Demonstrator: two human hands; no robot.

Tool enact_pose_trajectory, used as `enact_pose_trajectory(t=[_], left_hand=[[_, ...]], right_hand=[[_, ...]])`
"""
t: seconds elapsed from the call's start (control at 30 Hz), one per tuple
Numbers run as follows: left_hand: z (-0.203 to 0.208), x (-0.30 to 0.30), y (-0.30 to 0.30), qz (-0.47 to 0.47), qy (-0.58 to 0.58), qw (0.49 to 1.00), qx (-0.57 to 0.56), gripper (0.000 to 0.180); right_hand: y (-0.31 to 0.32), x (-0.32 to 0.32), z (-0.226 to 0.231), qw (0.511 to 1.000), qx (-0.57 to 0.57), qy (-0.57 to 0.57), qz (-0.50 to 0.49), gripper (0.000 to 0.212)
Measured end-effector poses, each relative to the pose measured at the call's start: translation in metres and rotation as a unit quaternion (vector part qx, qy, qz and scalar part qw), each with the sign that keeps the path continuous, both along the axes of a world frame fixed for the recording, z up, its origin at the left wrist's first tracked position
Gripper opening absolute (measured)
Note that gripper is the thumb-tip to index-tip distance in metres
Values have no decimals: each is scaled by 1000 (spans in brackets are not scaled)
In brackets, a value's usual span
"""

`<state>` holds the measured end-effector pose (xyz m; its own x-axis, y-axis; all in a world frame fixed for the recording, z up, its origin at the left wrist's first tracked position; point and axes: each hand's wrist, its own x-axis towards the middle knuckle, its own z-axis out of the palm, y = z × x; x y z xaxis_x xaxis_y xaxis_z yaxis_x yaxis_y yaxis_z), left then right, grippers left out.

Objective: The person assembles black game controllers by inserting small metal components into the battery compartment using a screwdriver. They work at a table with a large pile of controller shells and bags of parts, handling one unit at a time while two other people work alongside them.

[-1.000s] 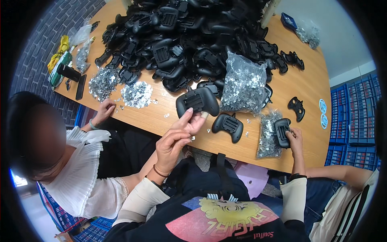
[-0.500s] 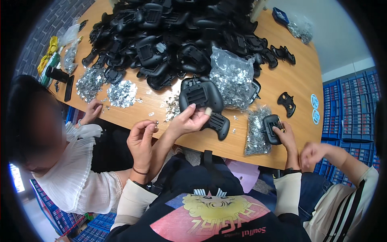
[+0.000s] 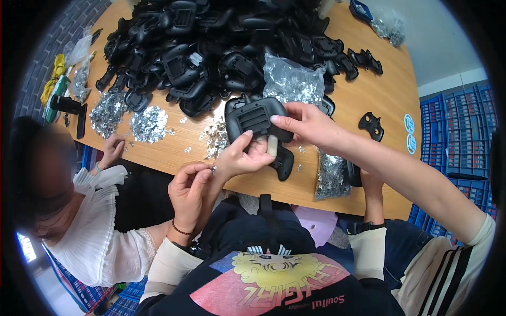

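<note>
My left hand [image 3: 187, 197] is closed in a pinch on a small metal contact piece [image 3: 213, 168] above the table's front edge. On the right, my right hand [image 3: 372, 190] holds a black game controller shell [image 3: 354, 175] beside a clear bag of small metal pieces [image 3: 332, 176]. A co-worker's forearm [image 3: 363, 150] crosses over and hides most of its fingers. In the middle, a larger black controller shell [image 3: 255, 120] with a slotted compartment is held by the left co-worker's hand [image 3: 245, 158]. The right co-worker's hand [image 3: 303, 124] grips its right side.
Many black controller shells [image 3: 184, 58] are heaped across the back of the table [image 3: 390, 95]. Loose metal pieces lie in piles [image 3: 149, 124] at left. Behind the held shell stands another clear bag [image 3: 292, 79]. A black faceplate [image 3: 371, 126] lies at right.
The right co-worker's arm has reached across from the right and taken hold of the middle controller shell. It now covers much of my right hand. My left hand keeps its pinch.
</note>
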<state>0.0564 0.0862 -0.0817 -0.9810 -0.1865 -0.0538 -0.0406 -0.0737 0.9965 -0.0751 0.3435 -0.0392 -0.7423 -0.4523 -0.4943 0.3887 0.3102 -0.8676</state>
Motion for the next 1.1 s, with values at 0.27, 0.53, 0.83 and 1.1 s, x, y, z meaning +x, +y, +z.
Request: enact_pose_trajectory(t=[0.27,0.53,0.83,1.1], left_hand=[[30,14,20,-185,72,973,-117,10],[-32,16,35,-249,41,956,-149,12],[-122,-6,32,-293,210,871,-333,9],[-131,2,28,-293,204,869,-343,21]], right_hand=[[6,16,13,996,-44,36,-67,30],[62,38,51,983,-87,50,-154,32],[16,158,-132,909,268,302,-102,17],[-33,159,-156,919,231,308,-86,13]])
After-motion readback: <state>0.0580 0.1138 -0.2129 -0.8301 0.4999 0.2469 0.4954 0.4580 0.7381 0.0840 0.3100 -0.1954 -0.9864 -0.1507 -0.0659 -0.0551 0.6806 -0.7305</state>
